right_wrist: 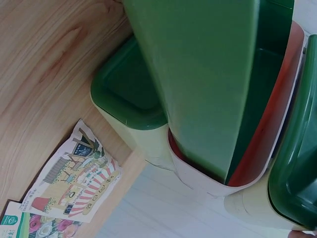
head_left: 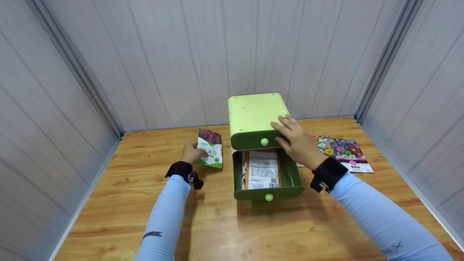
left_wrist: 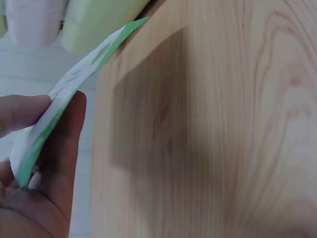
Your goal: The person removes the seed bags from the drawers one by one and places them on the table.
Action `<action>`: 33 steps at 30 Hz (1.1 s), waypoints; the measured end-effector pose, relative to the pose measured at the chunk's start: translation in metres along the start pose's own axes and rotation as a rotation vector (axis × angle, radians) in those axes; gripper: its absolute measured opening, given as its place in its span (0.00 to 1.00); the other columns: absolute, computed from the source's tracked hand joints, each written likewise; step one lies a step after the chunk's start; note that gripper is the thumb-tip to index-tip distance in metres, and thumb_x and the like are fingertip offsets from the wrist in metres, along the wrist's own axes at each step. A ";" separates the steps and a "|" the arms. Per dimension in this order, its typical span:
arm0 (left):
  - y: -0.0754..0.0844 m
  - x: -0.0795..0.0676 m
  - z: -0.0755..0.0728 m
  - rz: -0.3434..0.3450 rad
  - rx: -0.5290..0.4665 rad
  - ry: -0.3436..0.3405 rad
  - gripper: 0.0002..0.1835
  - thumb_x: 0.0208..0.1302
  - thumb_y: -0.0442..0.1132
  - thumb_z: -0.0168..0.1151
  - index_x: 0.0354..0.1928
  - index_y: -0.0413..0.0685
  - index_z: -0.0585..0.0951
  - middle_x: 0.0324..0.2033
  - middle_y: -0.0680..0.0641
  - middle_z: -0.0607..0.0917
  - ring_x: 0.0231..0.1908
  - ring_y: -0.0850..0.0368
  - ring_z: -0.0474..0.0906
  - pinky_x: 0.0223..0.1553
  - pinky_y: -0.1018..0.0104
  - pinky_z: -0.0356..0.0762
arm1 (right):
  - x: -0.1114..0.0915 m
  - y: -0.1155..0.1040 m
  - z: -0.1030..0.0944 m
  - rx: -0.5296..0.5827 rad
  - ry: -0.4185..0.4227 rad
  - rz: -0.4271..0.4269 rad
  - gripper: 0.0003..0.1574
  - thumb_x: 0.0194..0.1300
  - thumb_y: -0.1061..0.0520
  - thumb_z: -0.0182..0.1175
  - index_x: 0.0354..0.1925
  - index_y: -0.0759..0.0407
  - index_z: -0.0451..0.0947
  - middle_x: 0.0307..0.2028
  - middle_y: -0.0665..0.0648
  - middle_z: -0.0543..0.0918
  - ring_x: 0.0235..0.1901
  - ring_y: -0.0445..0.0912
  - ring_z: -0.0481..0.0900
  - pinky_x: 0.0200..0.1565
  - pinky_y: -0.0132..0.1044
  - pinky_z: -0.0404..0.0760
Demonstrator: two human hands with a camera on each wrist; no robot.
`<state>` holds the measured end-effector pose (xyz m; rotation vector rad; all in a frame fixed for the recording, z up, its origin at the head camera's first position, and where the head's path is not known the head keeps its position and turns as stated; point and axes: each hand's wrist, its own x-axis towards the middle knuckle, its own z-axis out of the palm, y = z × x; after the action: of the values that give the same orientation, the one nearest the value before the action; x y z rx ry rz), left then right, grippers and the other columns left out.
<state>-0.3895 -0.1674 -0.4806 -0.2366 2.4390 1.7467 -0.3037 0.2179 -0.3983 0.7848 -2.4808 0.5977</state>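
Note:
A stacked drawer cabinet [head_left: 257,110] with a light green top stands on the table. Its middle drawer [head_left: 293,177], dark green with a round knob, is pulled out; a packet with a printed white label [head_left: 261,168] lies inside. My left hand [head_left: 192,154] pinches a seed packet [head_left: 212,150] beside the cabinet, thumb on its face and fingers behind, as the packet's green edge [left_wrist: 52,124] in the left wrist view shows. My right hand [head_left: 299,143] rests on the cabinet's top right front corner with fingers spread; only a fingertip [right_wrist: 302,234] appears in the right wrist view.
Flower seed packets [head_left: 344,154] lie on the wooden table [head_left: 214,224] to the cabinet's right. One illustrated packet [right_wrist: 74,176] overlaps another there. A panelled wall [head_left: 203,61] rises behind the table, with more walls on both sides.

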 end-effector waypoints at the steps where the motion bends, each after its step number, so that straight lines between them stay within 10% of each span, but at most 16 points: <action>1: 0.000 0.001 0.002 -0.002 0.018 0.001 0.44 0.63 0.24 0.66 0.82 0.36 0.65 0.73 0.31 0.76 0.71 0.41 0.74 0.72 0.51 0.77 | 0.000 0.000 0.000 0.000 0.000 0.000 0.30 0.81 0.58 0.63 0.76 0.59 0.75 0.78 0.70 0.71 0.81 0.69 0.62 0.74 0.65 0.72; 23: -0.014 0.015 0.025 0.021 0.350 0.115 0.22 0.67 0.26 0.66 0.62 0.26 0.81 0.58 0.29 0.87 0.58 0.39 0.84 0.59 0.51 0.86 | -0.002 0.001 0.003 -0.006 0.020 -0.039 0.30 0.81 0.60 0.63 0.76 0.60 0.74 0.76 0.71 0.72 0.80 0.70 0.63 0.70 0.64 0.78; 33: -0.076 0.088 0.025 0.086 0.540 0.155 0.16 0.59 0.39 0.77 0.44 0.35 0.89 0.43 0.37 0.92 0.38 0.47 0.85 0.38 0.55 0.84 | -0.001 -0.001 0.001 -0.011 0.019 -0.037 0.30 0.81 0.60 0.64 0.76 0.60 0.74 0.77 0.71 0.71 0.80 0.70 0.63 0.72 0.65 0.75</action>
<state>-0.4592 -0.1726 -0.5766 -0.2125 2.9540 1.0606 -0.3030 0.2173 -0.3998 0.8148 -2.4450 0.5748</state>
